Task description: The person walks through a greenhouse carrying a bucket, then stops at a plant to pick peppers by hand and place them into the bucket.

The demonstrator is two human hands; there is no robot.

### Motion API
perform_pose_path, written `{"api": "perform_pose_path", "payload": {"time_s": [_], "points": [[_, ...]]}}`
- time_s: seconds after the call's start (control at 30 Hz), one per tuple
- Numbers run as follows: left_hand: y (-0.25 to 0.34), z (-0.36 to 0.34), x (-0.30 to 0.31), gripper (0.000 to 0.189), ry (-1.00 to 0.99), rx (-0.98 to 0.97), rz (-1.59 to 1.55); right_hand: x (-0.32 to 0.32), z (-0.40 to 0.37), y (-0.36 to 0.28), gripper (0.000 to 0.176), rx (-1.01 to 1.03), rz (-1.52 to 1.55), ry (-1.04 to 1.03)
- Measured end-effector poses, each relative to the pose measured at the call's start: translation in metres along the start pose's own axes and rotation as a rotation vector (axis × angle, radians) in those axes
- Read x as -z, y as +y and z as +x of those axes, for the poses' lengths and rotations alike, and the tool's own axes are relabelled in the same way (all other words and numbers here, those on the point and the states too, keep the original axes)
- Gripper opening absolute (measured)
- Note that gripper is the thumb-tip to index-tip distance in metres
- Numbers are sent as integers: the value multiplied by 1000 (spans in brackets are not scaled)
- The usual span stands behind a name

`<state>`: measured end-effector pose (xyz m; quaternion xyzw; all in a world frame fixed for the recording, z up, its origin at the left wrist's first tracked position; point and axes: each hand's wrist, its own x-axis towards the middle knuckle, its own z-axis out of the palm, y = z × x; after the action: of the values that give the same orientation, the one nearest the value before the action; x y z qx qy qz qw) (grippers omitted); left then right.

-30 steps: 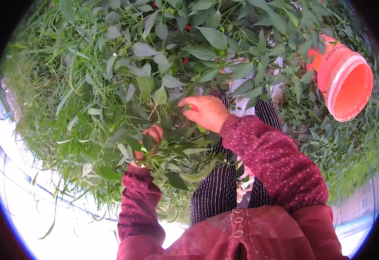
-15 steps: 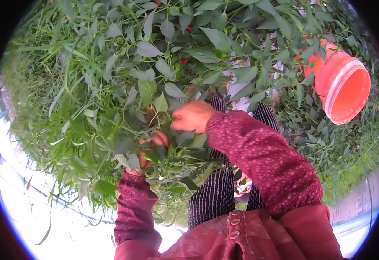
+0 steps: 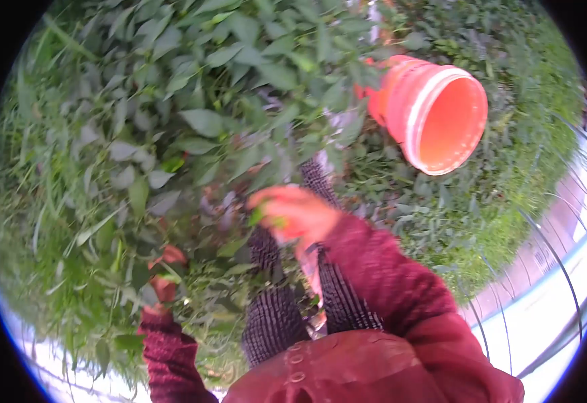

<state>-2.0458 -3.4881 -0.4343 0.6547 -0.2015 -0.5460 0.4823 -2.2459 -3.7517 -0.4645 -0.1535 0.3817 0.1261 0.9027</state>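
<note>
I am bent over a leafy pepper plant (image 3: pixel 206 121). My left hand (image 3: pixel 164 275), in a dark red sleeve, sits low among the leaves and is closed around a branch of the plant. My right hand (image 3: pixel 295 213) is just clear of the foliage, above my striped apron (image 3: pixel 273 316). It is blurred by motion. Its fingers are pinched on a small item with green on it (image 3: pixel 261 216), apparently a picked pepper. An orange bucket (image 3: pixel 441 114) lies tilted on the ground to the upper right of the right hand, with its open mouth facing me.
Grass and low weeds (image 3: pixel 481 215) cover the ground around the bucket. Thin curved hoops (image 3: pixel 542 242) and a pale strip run along the right edge. Dense leaves fill the left and top.
My view has swung left, so the bucket now sits nearer the centre. My right hand has pulled back out of the leaves toward my body. The left hand stays on the branch.
</note>
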Motion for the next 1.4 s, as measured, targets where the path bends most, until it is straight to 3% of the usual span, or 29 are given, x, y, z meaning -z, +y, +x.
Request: {"api": "perform_pose_path", "payload": {"time_s": [0.03, 0.1, 0.17, 0.2, 0.27, 0.33, 0.4, 0.47, 0.53, 0.6, 0.67, 0.77, 0.83, 0.87, 0.9, 1.03, 1.07, 1.1, 1.2, 1.3, 1.4], "points": [[4, -1, -1, 22, 10, 24, 30, 19, -15, -8, 33, 14, 141, -15], [6, -1, -6, 25, 112, 159, -238, 47, -58, -37, 34, 156, 160, 131], [5, -3, -2, 25, 127, 166, -212, 78, -94, -56, 37, 385, 208, 357], [4, -5, 0, 26, 133, 162, -200, 103, -115, -64, 36, 382, 327, 458], [-1, -9, 3, 25, 182, 215, -191, 145, -150, -82, 33, 592, 311, 396], [3, -7, 2, 27, 166, 211, -99, 180, -174, -102, 29, 594, 340, 519], [10, -4, -3, 28, 220, 259, -161, 201, -177, -114, 30, 595, 312, 857], [9, -4, -3, 29, 214, 257, -163, 231, -185, -118, 37, 546, 276, 896], [4, -10, 2, 33, 205, 237, -166, 223, -172, -115, 39, 573, 260, 1192], [0, -14, 3, 35, 264, 268, -328, 204, -166, -97, 37, 640, 196, 1152], [-10, -19, 11, 38, 219, 225, -329, 181, -155, -73, 30, 629, -4, 611], [-22, -30, 18, 46, 161, 175, -365, 98, -77, -43, 23, -3, -355, 538], [-18, -26, 19, 57, 116, 139, -338, 99, -8, -4, 30, -223, -494, 367], [-18, -25, 17, 57, 129, 129, -343, 115, 28, 16, 34, -227, -801, 217], [-19, -26, 15, 55, 132, 88, -363, 139, 51, 42, 33, 224, -950, -21], [-35, -33, 25, 46, 85, -34, -424, 144, 106, 41, 34, 123, -928, -47], [-43, -37, 23, 46, 92, -34, -429, 124, 196, 37, 34, 82, -912, -55], [-50, -42, 22, 42, 116, -70, -534, 138, 211, 28, 34, 44, -893, -67], [-48, -44, 12, 33, 292, -41, -722, 152, 209, 48, 34, -76, -808, -121], [-53, -49, 24, 31, 123, -108, -644, 128, 207, 89, 35, -197, -703, -182], [-46, -49, 20, 31, 206, -61, -696, 118, 210, 90, 35, -295, -634, -204]]}}
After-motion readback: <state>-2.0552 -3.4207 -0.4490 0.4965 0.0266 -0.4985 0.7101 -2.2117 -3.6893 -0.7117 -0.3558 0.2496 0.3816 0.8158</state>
